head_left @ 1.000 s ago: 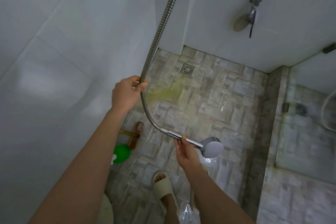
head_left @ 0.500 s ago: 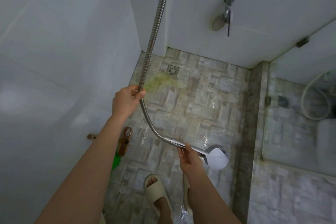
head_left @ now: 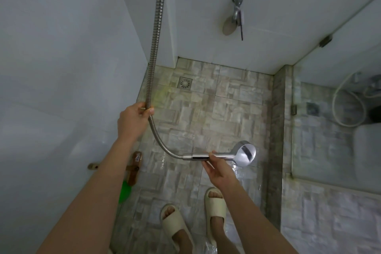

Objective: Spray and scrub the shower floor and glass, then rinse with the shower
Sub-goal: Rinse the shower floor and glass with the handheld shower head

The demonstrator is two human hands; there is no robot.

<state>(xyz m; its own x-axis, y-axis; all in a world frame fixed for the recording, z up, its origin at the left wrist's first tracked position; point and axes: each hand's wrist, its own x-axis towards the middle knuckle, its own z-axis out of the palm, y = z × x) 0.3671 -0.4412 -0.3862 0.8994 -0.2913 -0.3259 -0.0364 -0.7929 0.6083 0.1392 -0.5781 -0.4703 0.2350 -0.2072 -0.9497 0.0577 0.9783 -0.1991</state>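
My right hand grips the chrome handle of the shower head, held level above the tiled shower floor, its face turned down and right with water falling from it. My left hand is closed around the metal hose, which hangs down from above and curves over to the handle. The glass panel stands on the right, on a raised tiled kerb. A faint yellow-green stain lies on the floor near the drain.
A wooden scrub brush and a green object lie by the left wall. A tap with a hanging item is on the far wall. My two feet in beige slippers stand at the near edge. White walls close the left and far sides.
The shower head has swung a little to the right and its handle has levelled out. The view has shifted, showing more of the glass panel and both slippers.
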